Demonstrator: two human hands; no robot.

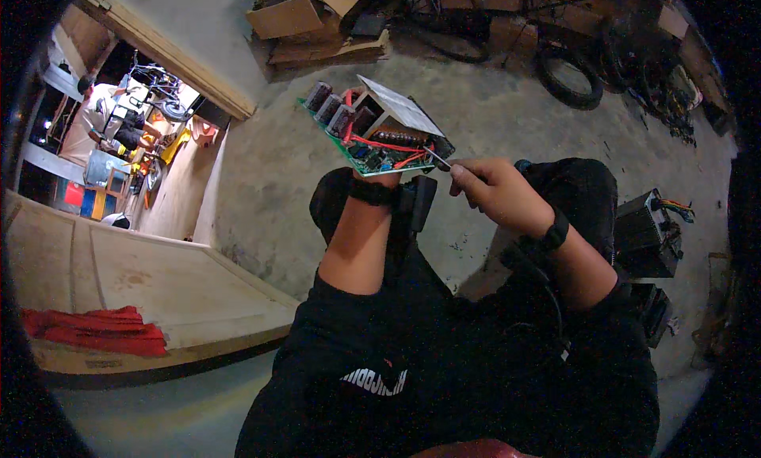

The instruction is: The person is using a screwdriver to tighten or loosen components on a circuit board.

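My left hand point(371, 175) holds up a green circuit board point(333, 141) from beneath, its fingers mostly hidden behind it. The board carries several large capacitors point(321, 101), red wires, a coil and a tilted silver metal plate point(400, 101). My right hand point(483, 184) grips a thin metal tool point(436, 156), its tip among the wires and parts at the board's right end. The board is held in the air above my lap.
Cardboard boxes point(317, 10) and black tyres point(567, 77) lie along the back. Black metal units point(646, 236) stand at my right. A wooden ledge point(158, 275) with red cloth point(95, 331) is at left, beside a doorway where another person point(103, 121) is among bicycles.
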